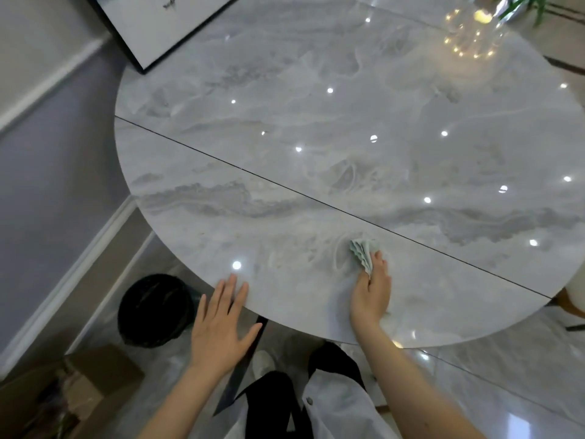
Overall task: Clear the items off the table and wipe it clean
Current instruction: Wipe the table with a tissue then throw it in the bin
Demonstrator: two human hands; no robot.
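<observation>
The right hand (372,288) has its grip closed around a folded pale green cloth (362,252), fingers curled over its near end while the fanned layers stick out ahead of the knuckles and lie on the worktop (285,122). This sits in the lower middle of the frame, just on the near side of the dark seam (316,201) that crosses the round grey marble top from left to lower right. The left hand (223,321) holds nothing: its fingers are straight and spread, the fingertips lying over the near rim of the worktop at lower left of centre. Below that rim, at lower left, a black round bin (155,310) stands on the glossy tiled floor, with a cardboard box (91,378) beside it. At the upper right a clear glass vessel with small lights (471,36) stands on the top. A dark-framed panel (152,30) leans at upper left.
</observation>
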